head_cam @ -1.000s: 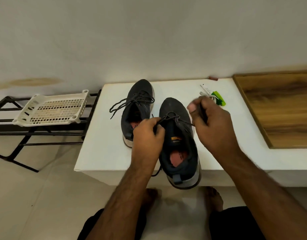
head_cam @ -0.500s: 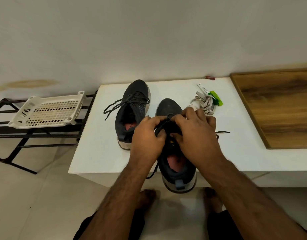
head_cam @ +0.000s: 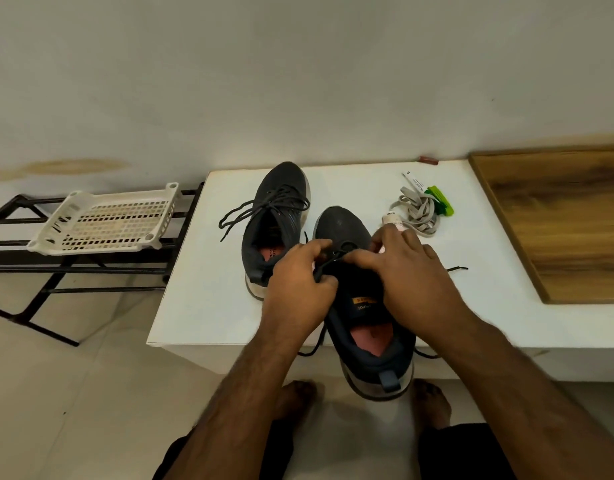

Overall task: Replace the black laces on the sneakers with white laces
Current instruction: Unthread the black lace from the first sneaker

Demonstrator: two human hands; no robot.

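Observation:
Two dark sneakers stand on a white table (head_cam: 208, 306). The left sneaker (head_cam: 274, 216) keeps its black lace, with loose ends trailing left. The right sneaker (head_cam: 364, 323) sits nearer, its heel past the table's front edge. My left hand (head_cam: 298, 289) grips this shoe's left side and pinches its black lace (head_cam: 328, 263). My right hand (head_cam: 406, 271) lies over the shoe's lacing area, fingers pinching the lace near the eyelets. A loose black lace end (head_cam: 457, 269) lies to the right. A bundle of white laces (head_cam: 418, 213) rests at the back right.
A green-and-white package (head_cam: 437, 200) lies beside the white laces. A wooden board (head_cam: 568, 220) covers the table's right part. A white plastic basket (head_cam: 108, 223) sits on a black metal rack (head_cam: 56, 268) to the left. My bare feet are on the tiled floor below.
My right hand came in from the right, where it had been pulling the lace sideways, and now sits on the shoe's lacing beside my left hand. The lace end lies dropped on the table.

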